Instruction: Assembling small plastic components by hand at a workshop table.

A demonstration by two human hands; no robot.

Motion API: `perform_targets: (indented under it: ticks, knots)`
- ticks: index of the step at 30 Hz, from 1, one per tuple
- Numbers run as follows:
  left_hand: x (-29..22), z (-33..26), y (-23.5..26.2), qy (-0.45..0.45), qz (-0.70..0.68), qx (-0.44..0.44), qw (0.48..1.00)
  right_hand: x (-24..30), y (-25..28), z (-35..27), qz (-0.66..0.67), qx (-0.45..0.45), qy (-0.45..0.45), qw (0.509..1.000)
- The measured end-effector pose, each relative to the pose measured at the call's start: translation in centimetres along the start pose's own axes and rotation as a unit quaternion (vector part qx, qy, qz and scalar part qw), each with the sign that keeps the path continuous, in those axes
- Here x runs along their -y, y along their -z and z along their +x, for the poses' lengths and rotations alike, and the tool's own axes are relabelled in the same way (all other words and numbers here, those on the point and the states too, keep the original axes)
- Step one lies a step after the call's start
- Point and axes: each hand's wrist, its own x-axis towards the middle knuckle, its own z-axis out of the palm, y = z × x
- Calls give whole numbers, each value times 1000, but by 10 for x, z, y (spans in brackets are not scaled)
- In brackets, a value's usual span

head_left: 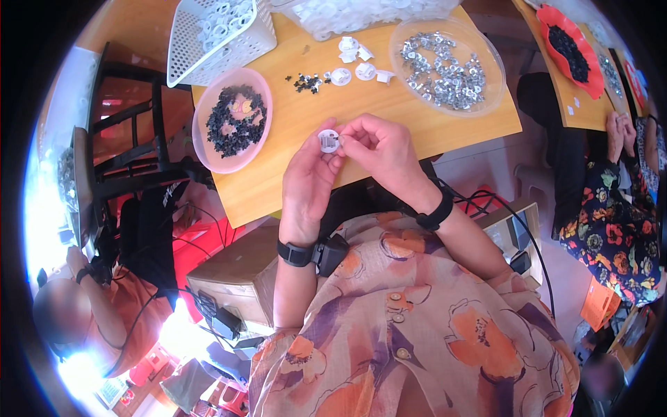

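Note:
My left hand [308,174] holds a small white round plastic part [328,141] between thumb and fingers, with a dark and silvery insert showing in its face. Thumb and forefinger of my right hand [390,154] are pinched together at the right edge of that part. Whatever lies between those fingertips is too small to make out. Just beyond my hands, several similar white parts [340,76] lie on the wooden table [292,125]. Beside them is a loose little pile of small black pieces [306,83].
A pink bowl [201,142] of black pieces stands at the left. At the right is a clear round tray [495,76] of small metal pieces. A white perforated basket [182,59] and a clear bin [361,15] with white parts line the far edge. Other people sit on both sides.

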Motion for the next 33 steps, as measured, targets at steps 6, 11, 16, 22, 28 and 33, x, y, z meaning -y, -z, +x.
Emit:
perform_targets:
  ticks: [6,11,16,22,28,33]
  knots:
    - [1,-5,-13,-18,33,-18,999,-3,0,2,-8,-4,-10,1000]
    - [-2,-11,-14,-24,86,-18,996,-2,1,4,-19,-21,16,999]
    - [2,-8,-8,-27,82,-19,996,5,2,0,-32,-7,7,999]
    - [8,-6,0,-50,66,5,997,6,1,-3,-146,-13,150,978]
    - [10,-6,-1,-58,63,3,996,4,1,0,-187,-30,239,952]
    - [10,-4,-1,-55,65,-11,996,-1,2,2,-174,-9,248,953]
